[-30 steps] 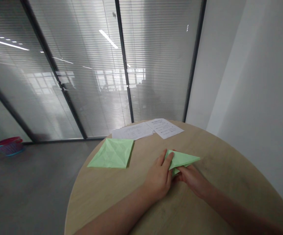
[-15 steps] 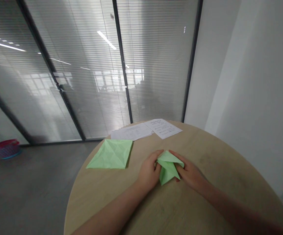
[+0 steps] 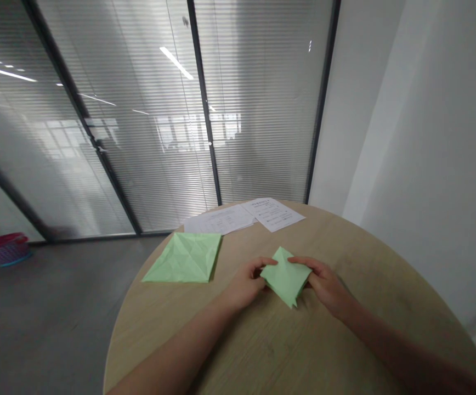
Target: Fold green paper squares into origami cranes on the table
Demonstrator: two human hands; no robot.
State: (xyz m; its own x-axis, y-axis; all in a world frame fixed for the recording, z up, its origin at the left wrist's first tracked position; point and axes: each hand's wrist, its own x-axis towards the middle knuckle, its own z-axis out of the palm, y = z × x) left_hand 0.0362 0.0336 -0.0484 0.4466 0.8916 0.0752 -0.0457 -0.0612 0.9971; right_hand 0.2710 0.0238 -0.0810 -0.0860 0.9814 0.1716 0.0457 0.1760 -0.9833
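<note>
Between my two hands is a piece of folded green paper (image 3: 286,278), roughly diamond-shaped, with one corner pointing away from me and loose layered tips toward me. My left hand (image 3: 249,282) grips its left corner, index finger on top and thumb at the near side. At the right corner, my right hand (image 3: 324,282) pinches the paper, its index finger lying on the upper face and the other fingers partly hidden beneath. A larger creased sheet of green paper (image 3: 184,258) lies flat on the table, left of my hands.
White printed sheets (image 3: 219,220) lie at the far edge of the round wooden table (image 3: 271,351). Beyond it stands a glass partition with blinds (image 3: 262,109); a white wall (image 3: 435,142) rises on the right. A red and blue basket (image 3: 5,249) sits on the floor at far left.
The green paper in my hands has gone from a partly opened form with flaps apart to a flatter diamond. My fingers have shifted onto its upper face. The larger sheet has stayed put.
</note>
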